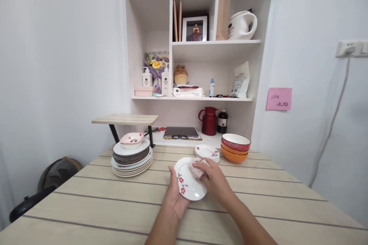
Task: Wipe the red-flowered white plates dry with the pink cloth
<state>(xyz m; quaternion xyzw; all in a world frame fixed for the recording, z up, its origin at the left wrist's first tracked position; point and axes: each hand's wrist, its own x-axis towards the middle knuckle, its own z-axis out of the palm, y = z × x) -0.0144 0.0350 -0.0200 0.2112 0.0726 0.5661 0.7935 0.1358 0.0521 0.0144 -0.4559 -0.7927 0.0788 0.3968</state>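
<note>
A small white plate (192,185) with red flowers is tilted toward me above the table. My left hand (176,195) supports it from the left and below, thumb along the rim and the other fingers hidden beneath. Bunched in my right hand (214,176) is a pale pink cloth (197,169), pressed against the upper right of the plate's face. Just behind, a short stack of matching small plates (207,151) lies on the table.
Stacked plates (132,164) topped by a small pinkish bowl (131,139) stand left, near a raised wooden stand (125,119). Red and orange bowls (235,149) are nested at right. Behind are a red jug (209,121), a dark bottle (222,121) and a laptop (182,132) with glasses.
</note>
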